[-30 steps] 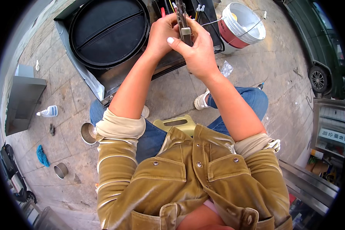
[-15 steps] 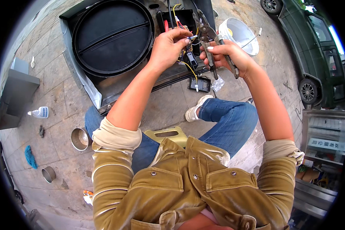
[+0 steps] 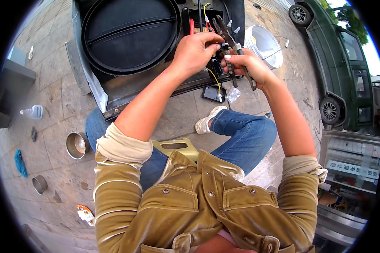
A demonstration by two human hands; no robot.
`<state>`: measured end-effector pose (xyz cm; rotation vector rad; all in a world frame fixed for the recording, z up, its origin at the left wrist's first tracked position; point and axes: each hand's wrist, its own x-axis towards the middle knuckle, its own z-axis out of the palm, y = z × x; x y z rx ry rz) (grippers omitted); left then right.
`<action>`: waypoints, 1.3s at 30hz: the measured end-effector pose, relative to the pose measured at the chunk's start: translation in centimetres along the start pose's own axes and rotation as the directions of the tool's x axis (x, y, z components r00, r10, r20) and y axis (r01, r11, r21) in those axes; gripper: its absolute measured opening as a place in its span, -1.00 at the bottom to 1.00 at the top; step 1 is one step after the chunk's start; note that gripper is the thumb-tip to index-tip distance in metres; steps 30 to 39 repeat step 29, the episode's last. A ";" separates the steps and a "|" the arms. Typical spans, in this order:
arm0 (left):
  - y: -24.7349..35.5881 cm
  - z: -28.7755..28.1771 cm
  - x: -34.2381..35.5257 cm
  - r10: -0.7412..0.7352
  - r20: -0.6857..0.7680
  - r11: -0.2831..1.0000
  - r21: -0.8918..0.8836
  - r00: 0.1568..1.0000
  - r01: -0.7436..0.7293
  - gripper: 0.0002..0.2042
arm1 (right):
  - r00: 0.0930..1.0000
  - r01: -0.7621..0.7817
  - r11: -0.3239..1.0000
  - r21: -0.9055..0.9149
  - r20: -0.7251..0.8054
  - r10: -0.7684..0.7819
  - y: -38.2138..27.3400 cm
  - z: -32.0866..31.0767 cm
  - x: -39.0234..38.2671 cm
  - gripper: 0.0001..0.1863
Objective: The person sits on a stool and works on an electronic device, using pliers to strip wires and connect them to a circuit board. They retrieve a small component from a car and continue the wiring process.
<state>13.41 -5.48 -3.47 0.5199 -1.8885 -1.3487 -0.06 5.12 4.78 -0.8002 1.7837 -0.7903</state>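
Note:
My left hand (image 3: pixel 197 51) is closed, thumb and forefinger pinching a thin wire (image 3: pixel 224 43) whose end meets the pliers. My right hand (image 3: pixel 252 67) wraps round worn metal pliers (image 3: pixel 229 67), their handles spread apart and their jaws pointing away from me. Whether the jaws touch the wire is too small to tell. Both hands are over a black wiring box (image 3: pixel 191 19) in a metal appliance housing (image 3: pixel 156 84). Red and yellow wires show there, and small white-capped ends stick up beside the pliers. A yellow wire (image 3: pixel 215 76) hangs over the housing's near edge.
A large black round cover (image 3: pixel 131 36) fills the housing's left part. Near its edge lie a small black tray (image 3: pixel 214 93) and a clear plastic bag (image 3: pixel 234 95). A white bucket (image 3: pixel 269 52) stands right; a metal bowl (image 3: pixel 77 146) and spray bottle (image 3: pixel 33 112) are left.
My left hand has brought the wire end right up to the pliers, so my hands are closer together. The whole view has shifted slightly. My right hand keeps its grip on the pliers.

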 end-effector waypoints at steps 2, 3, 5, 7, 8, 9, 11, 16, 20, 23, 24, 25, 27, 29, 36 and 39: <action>0.0 0.1 0.1 0.022 -0.007 1.000 0.019 1.000 -0.022 -0.81 | 1.000 0.011 0.999 -0.040 -0.025 -0.012 0.0 0.3 -0.1 -0.71; 0.0 0.1 0.1 0.033 -0.010 0.999 0.029 0.999 -0.032 -0.81 | 1.000 0.021 0.998 -0.062 -0.023 -0.022 0.1 0.3 0.1 -0.70; 0.1 0.2 0.1 0.028 -0.008 0.999 0.026 1.000 -0.027 -0.80 | 0.998 0.044 0.996 -0.077 -0.030 -0.046 0.4 0.5 0.2 -0.71; 0.0 0.3 0.0 0.028 -0.013 0.999 0.021 1.000 -0.028 -0.80 | 0.996 0.074 0.995 -0.066 -0.046 -0.077 0.6 0.8 0.2 -0.72; -0.2 0.3 0.1 0.031 -0.017 0.999 0.017 0.999 -0.031 -0.80 | 0.996 0.080 0.993 -0.081 -0.043 -0.083 0.6 0.8 0.3 -0.73; -0.3 0.3 0.1 0.035 -0.022 0.999 0.013 0.999 -0.034 -0.80 | 0.995 0.085 0.992 -0.097 -0.040 -0.090 0.7 0.7 0.4 -0.74; -0.2 0.3 0.0 0.033 -0.020 0.999 0.021 0.999 -0.033 -0.80 | 0.994 0.094 0.989 -0.111 -0.052 -0.101 0.9 0.8 0.5 -0.75; -0.3 0.4 0.0 0.034 -0.043 0.999 0.011 0.998 -0.034 -0.82 | 0.990 0.111 0.986 -0.124 -0.078 -0.121 0.9 1.0 0.5 -0.76; -0.1 0.4 0.0 0.019 -0.071 1.000 0.014 0.997 -0.018 -0.88 | 0.988 0.121 0.985 -0.123 -0.081 -0.131 1.2 1.1 0.7 -0.79; -0.3 0.4 0.0 0.041 -0.072 0.999 0.039 0.997 -0.039 -0.90 | 0.984 0.137 0.980 -0.145 -0.096 -0.152 1.3 1.4 0.7 -0.82; -0.4 0.4 0.0 0.051 -0.071 0.998 0.044 0.996 -0.048 -0.90 | 0.984 0.141 0.976 -0.167 -0.086 -0.157 1.4 1.3 0.8 -0.82; -0.4 0.4 0.0 0.059 -0.069 0.997 0.053 0.996 -0.055 -0.90 | 0.984 0.145 0.971 -0.188 -0.076 -0.162 1.5 1.2 1.0 -0.81; -0.3 0.4 -0.1 0.074 -0.065 0.995 0.073 0.995 -0.069 -0.90 | 0.987 0.124 0.970 -0.211 -0.071 -0.142 1.7 1.1 1.2 -0.77; -0.4 0.3 -0.1 0.086 -0.066 0.994 0.074 0.994 -0.081 -0.90 | 0.993 0.090 0.968 -0.234 -0.047 -0.104 1.6 0.9 1.4 -0.70; -0.4 0.3 -0.1 0.086 -0.066 0.994 0.074 0.994 -0.081 -0.90 | 0.993 0.090 0.968 -0.234 -0.047 -0.104 1.6 0.9 1.4 -0.70; -0.4 0.3 -0.1 0.086 -0.066 0.994 0.074 0.994 -0.081 -0.90 | 0.993 0.090 0.968 -0.234 -0.047 -0.104 1.6 0.9 1.4 -0.70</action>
